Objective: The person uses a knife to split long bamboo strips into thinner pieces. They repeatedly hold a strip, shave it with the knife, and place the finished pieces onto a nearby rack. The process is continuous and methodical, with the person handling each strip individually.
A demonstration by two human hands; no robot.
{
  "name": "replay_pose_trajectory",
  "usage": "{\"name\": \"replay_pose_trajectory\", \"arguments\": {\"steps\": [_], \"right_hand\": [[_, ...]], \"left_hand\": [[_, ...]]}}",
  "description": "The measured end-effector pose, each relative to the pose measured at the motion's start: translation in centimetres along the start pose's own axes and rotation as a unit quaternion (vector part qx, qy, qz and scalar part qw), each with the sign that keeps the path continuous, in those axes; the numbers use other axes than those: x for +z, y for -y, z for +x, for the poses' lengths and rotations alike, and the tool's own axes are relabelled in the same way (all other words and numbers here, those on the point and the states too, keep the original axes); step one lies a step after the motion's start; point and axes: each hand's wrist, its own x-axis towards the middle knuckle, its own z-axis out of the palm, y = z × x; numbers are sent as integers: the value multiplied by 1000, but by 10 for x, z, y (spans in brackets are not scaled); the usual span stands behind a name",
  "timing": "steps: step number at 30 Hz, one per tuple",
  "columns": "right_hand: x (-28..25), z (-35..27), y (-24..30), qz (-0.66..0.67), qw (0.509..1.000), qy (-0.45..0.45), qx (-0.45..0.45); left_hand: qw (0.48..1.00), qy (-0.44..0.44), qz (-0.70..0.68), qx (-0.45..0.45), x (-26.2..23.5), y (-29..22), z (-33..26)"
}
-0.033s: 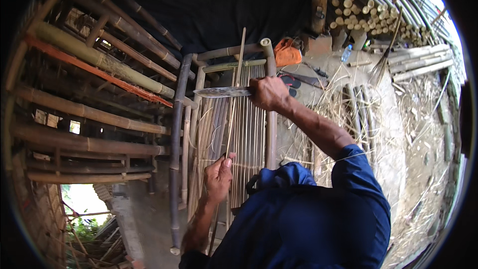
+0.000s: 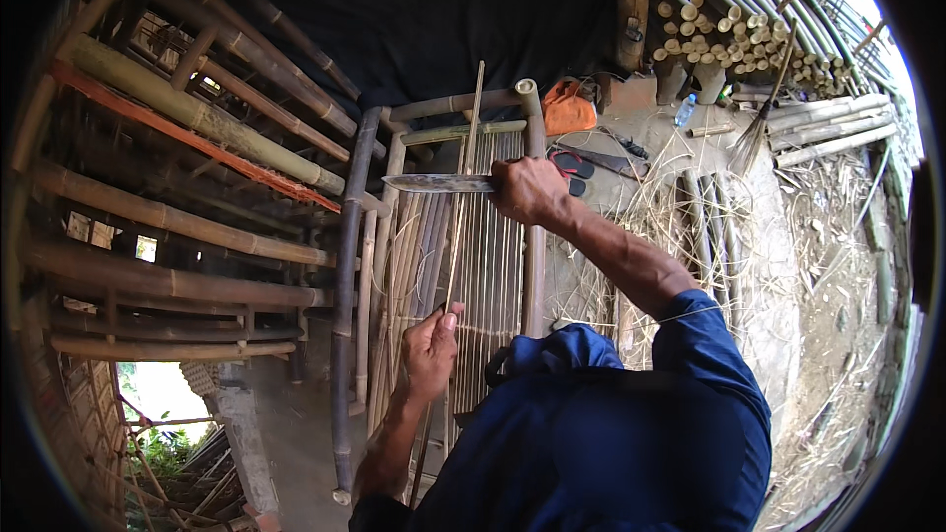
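My right hand [image 2: 530,189] is closed around the handle of a long knife [image 2: 424,183], its blade pointing left. The blade crosses a thin bamboo strip [image 2: 456,256] that runs lengthwise up the middle of the view. Lower down, my left hand [image 2: 430,350] pinches the strip between thumb and fingers. Beneath both hands lies a rack of narrow bamboo slats [image 2: 493,266] set in a bamboo pole frame [image 2: 533,281]. Whether the knife's edge bites into the strip cannot be made out.
Thick bamboo rails [image 2: 187,219] fill the left side. Shavings [image 2: 645,236] litter the ground at right, near red-and-black sandals [image 2: 572,166] and an orange bag [image 2: 569,108]. Cut bamboo poles [image 2: 724,39] are stacked at far right, with a water bottle [image 2: 685,110] and a broom [image 2: 759,133] nearby.
The view has shifted very slightly. The knife and the strip's far tip sit a touch lower in the picture; both hands keep their grips.
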Motion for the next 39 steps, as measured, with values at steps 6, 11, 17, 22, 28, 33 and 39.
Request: {"name": "replay_pose_trajectory", "arguments": {"steps": [6, 11, 17, 22, 28, 33, 39], "right_hand": [[-4, 2, -11, -40, 999, 19, 15], [14, -17, -13, -50, 993, -51, -94], [-31, 33, -112, -63, 982, -128, 122], [-71, 52, -166, 1, 939, -151, 311], [-52, 30, -115, 88, 941, -248, 212], [-9, -4, -47, 50, 987, -126, 92], [25, -33, -11, 44, 986, -157, -42]], "left_hand": [[1000, 1, -20, -16, 2, 3, -2], [997, 13, -51, -58, -3, -2, -13], [997, 57, 42, -21, -3, -4, -65], [998, 48, 14, -24, -22, 10, -101], [995, -37, 89, -9, -12, -5, -34], [999, -22, 25, -11, 7, -31, 18], [998, 29, -51, -10, 12, -13, 27]]}}
